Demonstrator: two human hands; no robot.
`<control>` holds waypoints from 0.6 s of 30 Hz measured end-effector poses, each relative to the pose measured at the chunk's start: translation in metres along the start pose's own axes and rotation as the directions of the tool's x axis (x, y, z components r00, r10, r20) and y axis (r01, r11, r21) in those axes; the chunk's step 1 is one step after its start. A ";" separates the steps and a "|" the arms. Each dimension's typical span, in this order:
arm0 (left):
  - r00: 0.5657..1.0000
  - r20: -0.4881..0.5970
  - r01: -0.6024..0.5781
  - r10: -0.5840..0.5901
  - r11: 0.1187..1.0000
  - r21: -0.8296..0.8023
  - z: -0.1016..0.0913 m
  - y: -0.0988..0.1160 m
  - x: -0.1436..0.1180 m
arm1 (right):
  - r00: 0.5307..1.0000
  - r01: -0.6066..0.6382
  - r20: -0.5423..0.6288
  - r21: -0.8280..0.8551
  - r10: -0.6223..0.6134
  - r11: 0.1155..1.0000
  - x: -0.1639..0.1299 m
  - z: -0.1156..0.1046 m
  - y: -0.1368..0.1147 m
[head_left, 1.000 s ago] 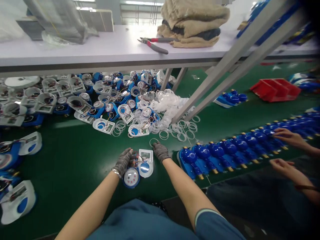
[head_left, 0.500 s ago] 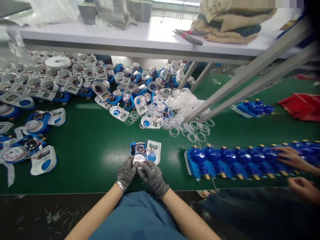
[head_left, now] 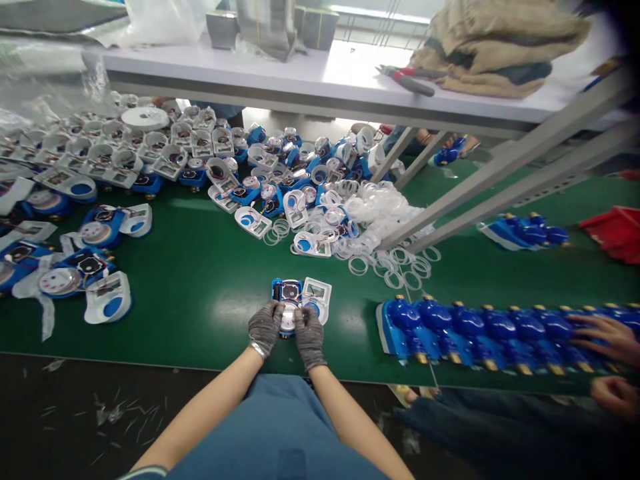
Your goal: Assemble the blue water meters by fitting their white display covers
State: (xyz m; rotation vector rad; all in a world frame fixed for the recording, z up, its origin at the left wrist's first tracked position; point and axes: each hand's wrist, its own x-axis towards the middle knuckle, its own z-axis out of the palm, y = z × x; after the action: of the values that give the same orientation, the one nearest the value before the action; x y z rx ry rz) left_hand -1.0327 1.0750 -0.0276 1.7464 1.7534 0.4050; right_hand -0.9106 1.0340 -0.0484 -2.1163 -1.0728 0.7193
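A blue water meter [head_left: 287, 292] with a round white dial lies on the green belt [head_left: 200, 300] near its front edge, and its white cover [head_left: 317, 294] lies open beside it on the right. My left hand [head_left: 265, 326], in a grey knit glove, grips the dial end from the left. My right hand [head_left: 308, 335], also gloved, presses on the same dial end from the right. Both sets of fingers meet over the dial and hide most of it.
A heap of meters and white covers [head_left: 260, 180] and clear plastic rings [head_left: 380, 220] lies behind. More meters [head_left: 85, 267] sit at the left. A row of blue meter bodies [head_left: 475, 327] runs right, where another person's hands [head_left: 605, 337] work. A white shelf [head_left: 320, 80] overhangs with pliers [head_left: 407, 77].
My right hand came from the far side of the white cover to the dial, joining my left hand. The view shifted so the heap now sits further right.
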 end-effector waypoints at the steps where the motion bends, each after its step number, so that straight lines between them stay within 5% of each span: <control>1: 1.000 -0.006 -0.007 0.007 1.000 -0.016 0.002 -0.003 -0.001 | 1.000 -0.014 -0.002 0.019 0.014 1.000 -0.001 0.000 0.002; 18: 0.997 -0.046 0.058 -0.067 0.981 -0.185 0.010 0.003 0.007 | 0.999 0.036 -0.011 -0.075 -0.037 0.997 0.019 0.013 -0.002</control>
State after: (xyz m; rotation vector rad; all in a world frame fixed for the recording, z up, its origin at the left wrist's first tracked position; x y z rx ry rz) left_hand -1.0233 1.0802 -0.0350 1.5599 1.7432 0.5711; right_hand -0.9115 1.0550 -0.0585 -2.1550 -1.1452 0.6567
